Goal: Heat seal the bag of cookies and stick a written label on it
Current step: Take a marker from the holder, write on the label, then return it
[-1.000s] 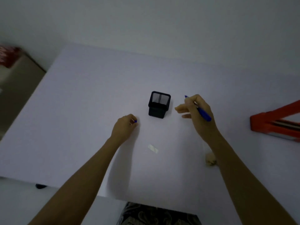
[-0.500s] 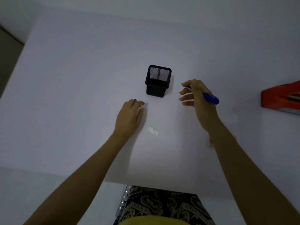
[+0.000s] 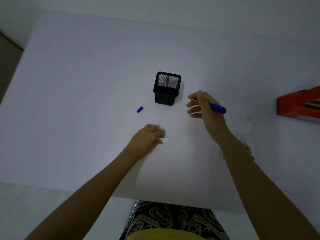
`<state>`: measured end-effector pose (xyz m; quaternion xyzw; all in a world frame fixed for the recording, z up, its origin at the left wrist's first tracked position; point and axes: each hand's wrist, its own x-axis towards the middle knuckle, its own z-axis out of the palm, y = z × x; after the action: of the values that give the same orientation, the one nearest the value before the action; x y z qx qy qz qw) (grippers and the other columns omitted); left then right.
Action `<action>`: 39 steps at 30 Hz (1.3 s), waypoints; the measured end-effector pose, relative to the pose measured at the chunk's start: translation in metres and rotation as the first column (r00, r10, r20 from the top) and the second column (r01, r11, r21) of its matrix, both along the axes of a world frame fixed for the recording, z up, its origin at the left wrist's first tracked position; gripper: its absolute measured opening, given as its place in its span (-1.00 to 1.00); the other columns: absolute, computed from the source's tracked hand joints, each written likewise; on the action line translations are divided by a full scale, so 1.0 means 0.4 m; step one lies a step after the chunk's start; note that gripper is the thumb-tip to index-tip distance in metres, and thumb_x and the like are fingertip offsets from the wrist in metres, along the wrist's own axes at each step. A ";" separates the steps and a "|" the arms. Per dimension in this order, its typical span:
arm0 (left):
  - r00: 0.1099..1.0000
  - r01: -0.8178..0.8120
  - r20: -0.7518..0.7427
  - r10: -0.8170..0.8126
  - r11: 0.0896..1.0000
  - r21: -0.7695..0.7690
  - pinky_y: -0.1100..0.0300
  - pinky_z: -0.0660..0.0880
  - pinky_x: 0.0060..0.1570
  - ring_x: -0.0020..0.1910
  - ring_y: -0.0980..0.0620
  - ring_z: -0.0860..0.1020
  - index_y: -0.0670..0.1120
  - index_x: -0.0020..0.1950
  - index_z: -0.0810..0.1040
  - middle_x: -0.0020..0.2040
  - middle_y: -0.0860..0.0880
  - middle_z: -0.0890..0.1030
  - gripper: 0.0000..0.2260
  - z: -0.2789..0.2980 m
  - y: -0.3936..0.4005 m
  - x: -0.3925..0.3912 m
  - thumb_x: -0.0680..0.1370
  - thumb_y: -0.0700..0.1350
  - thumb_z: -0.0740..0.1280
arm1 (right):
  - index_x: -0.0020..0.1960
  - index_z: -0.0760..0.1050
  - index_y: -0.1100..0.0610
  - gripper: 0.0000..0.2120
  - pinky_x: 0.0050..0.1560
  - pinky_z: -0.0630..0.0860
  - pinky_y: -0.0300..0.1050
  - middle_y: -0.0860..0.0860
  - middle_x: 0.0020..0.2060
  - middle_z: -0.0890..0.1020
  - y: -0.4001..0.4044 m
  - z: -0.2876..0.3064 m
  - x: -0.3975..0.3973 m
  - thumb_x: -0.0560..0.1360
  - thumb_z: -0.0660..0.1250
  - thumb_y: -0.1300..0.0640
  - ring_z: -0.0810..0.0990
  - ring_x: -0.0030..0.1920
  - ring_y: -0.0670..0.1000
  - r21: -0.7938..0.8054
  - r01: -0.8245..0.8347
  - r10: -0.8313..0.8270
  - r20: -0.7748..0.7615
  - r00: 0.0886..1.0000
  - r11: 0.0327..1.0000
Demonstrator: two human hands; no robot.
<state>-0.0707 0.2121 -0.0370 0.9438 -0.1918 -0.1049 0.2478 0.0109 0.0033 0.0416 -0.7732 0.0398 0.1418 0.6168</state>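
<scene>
Two hands: we see both over the pale worktop (image 3: pixel 86 84), and we take the scene from left to right.
Pen cap (image 3: pixel 140 109): small and blue, lying loose on the worktop at about 8 o'clock from the mesh pen holder (image 3: pixel 167 89); nothing touches it.
Left hand (image 3: pixel 147 137): palm down, fingers loosely curled, fingertips pressing the near end of the label (image 3: pixel 164 140); we judge it is pinning the strip flat rather than gripping it.
Label: a small pale strip lying flat at about 6 o'clock from the holder; we cannot tell whether anything is written on it.
Right hand (image 3: pixel 204 108): closed round the blue pen (image 3: pixel 216 107), tip pointing toward 10 o'clock, held above the worktop and well apart from the label.
Heat sealer (image 3: pixel 297 104): the red device at the 3 o'clock edge, only partly in view.
Bag of cookies: not identifiable in view; something pale shows behind the right wrist, too hidden to name.
Progress: we judge the pen is uncapped and ready; writing and sticking are left, and sealing cannot be judged.
</scene>
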 end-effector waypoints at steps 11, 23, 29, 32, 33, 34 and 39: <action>0.967 0.004 -0.256 0.005 0.999 0.036 0.34 0.34 -0.09 -0.09 0.03 0.45 -0.18 0.00 0.59 -0.02 -0.08 0.47 -0.84 0.015 -0.010 0.047 0.53 -0.10 0.36 | 0.12 0.50 0.14 -0.72 -0.16 0.61 -0.21 0.06 -0.12 0.66 -0.002 -0.012 -0.002 0.67 0.05 0.06 0.65 -0.23 -0.07 -0.003 -0.018 0.018 0.000 1.000 1.000; 0.984 -0.168 -0.115 0.134 0.915 -0.366 0.40 0.50 -0.11 -0.19 0.10 0.58 -0.14 -0.06 0.63 -0.13 -0.03 0.64 -0.94 0.078 -0.069 0.112 0.49 -0.18 0.42 | -0.10 0.38 0.10 -0.85 -0.06 0.65 -0.02 0.15 0.00 0.62 -0.013 -0.065 -0.056 0.52 0.37 0.20 0.67 -0.03 0.12 0.089 -0.080 0.103 -0.294 0.950 0.993; 0.969 -0.155 0.129 0.210 0.927 -0.341 0.52 0.38 -0.07 -0.19 0.11 0.54 -0.17 -0.05 0.63 -0.15 -0.09 0.64 -0.94 0.055 -0.099 0.110 0.49 -0.23 0.40 | -0.16 0.37 0.13 -0.76 -0.02 0.65 -0.05 0.17 -0.15 0.65 -0.002 -0.054 -0.046 0.44 0.43 0.33 0.65 -0.11 0.11 0.212 -0.052 0.124 -0.338 0.933 0.976; 0.964 -0.191 0.103 0.246 0.907 -0.375 0.50 0.40 -0.03 -0.13 0.15 0.51 -0.18 0.01 0.60 -0.10 -0.09 0.63 -0.88 0.051 -0.107 0.098 0.49 -0.26 0.36 | -0.20 0.37 0.12 -0.72 -0.10 0.64 -0.11 0.20 -0.18 0.60 -0.001 -0.056 -0.036 0.42 0.43 0.38 0.61 -0.13 0.08 0.153 -0.056 0.100 -0.299 0.949 0.987; 0.959 -0.231 0.052 0.278 0.878 -0.419 0.45 0.44 -0.04 -0.13 0.15 0.52 -0.17 0.04 0.58 -0.08 -0.07 0.63 -0.84 0.054 -0.109 0.092 0.48 -0.26 0.32 | -0.22 0.36 0.11 -0.71 -0.11 0.64 -0.11 0.22 -0.18 0.58 -0.002 -0.061 -0.031 0.42 0.43 0.39 0.60 -0.14 0.08 0.102 -0.076 0.102 -0.280 0.955 0.992; 0.949 -0.288 -0.024 0.313 0.838 -0.464 0.42 0.48 -0.06 -0.14 0.14 0.54 -0.15 0.08 0.55 -0.06 -0.05 0.62 -0.80 0.057 -0.111 0.090 0.48 -0.26 0.29 | -0.23 0.36 0.11 -0.70 -0.12 0.63 -0.09 0.25 -0.18 0.57 -0.005 -0.065 -0.026 0.41 0.43 0.40 0.59 -0.14 0.10 0.057 -0.099 0.111 -0.265 0.958 0.993; 0.903 -0.427 -0.278 0.329 0.768 -0.477 0.27 0.58 -0.10 -0.18 0.08 0.62 -0.01 0.14 0.55 -0.09 0.02 0.63 -0.83 0.053 -0.114 0.101 0.56 -0.05 0.32 | -0.25 0.36 0.10 -0.69 -0.19 0.54 -0.01 0.24 -0.31 0.55 -0.010 -0.075 -0.004 0.38 0.41 0.42 0.55 -0.26 0.10 -0.095 -0.278 0.247 -0.250 0.936 0.956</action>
<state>-0.0303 0.1665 -0.0158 0.8448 0.0043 -0.0797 0.5290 0.0093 -0.0005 0.0115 -0.7876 0.0179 0.3107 0.5319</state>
